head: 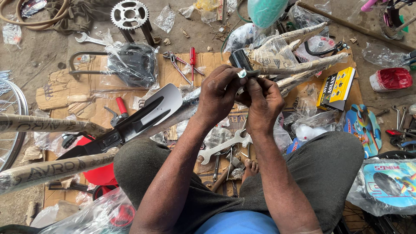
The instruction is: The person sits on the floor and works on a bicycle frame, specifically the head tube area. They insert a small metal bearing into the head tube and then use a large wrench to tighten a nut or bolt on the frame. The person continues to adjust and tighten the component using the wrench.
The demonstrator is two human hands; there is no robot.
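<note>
My left hand (219, 96) and my right hand (263, 102) meet in the middle of the view, above my knees. Between their fingertips they pinch a small silver metal part (242, 74) with a round nut-like end. Both hands' fingers are closed around it. Just behind the hands lies a black cylindrical piece (239, 59) on paper-wrapped bicycle frame tubes (299, 52). Below the hands, a flat multi-size spanner (225, 145) lies on the cardboard (60, 86) between my legs.
A silver mudguard (162, 104), a plastic-wrapped black carrier (130, 65), a chainring (129, 15), a red screwdriver (192, 58) and pliers (175, 65) lie to the left. A yellow box (336, 86), a red tin (391, 79) and wrenches (398, 117) lie right. A wheel rim (11, 121) is at far left.
</note>
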